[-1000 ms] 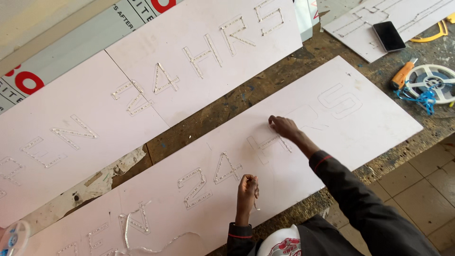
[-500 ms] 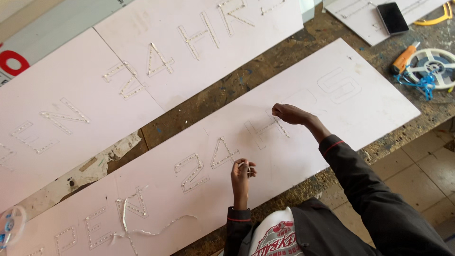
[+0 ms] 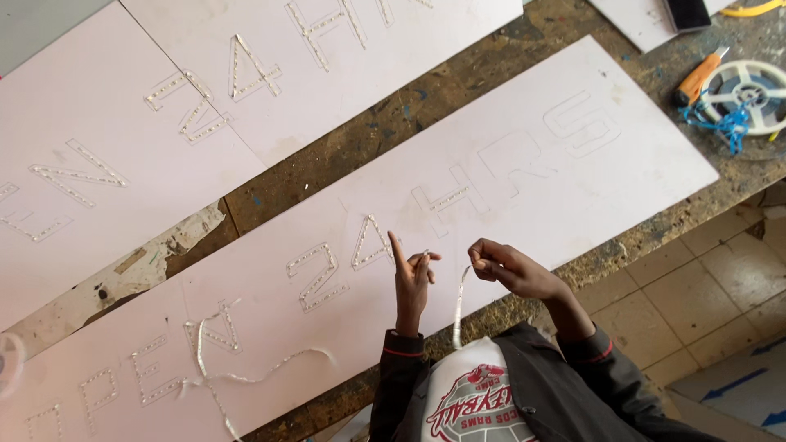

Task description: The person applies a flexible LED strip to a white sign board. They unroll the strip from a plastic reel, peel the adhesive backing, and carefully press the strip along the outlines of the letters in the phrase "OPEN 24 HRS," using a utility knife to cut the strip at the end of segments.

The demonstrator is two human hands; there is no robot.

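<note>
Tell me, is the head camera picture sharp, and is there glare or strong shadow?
Head view: light is soft and even, no glare on the white sign board; both hands and the thin pale strip are fairly sharp; shadows stay faint.

One head-worn camera looks steeply down, fairly near, onto the workbench (image 3: 385, 139).

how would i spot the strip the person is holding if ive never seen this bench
Start at the nearer white sign board on the workbench. Above its near edge, the left hand and right hand pinch a thin silvery strip, dangling toward the chest. Unlike the strips set in the letters, it hangs free.
</note>
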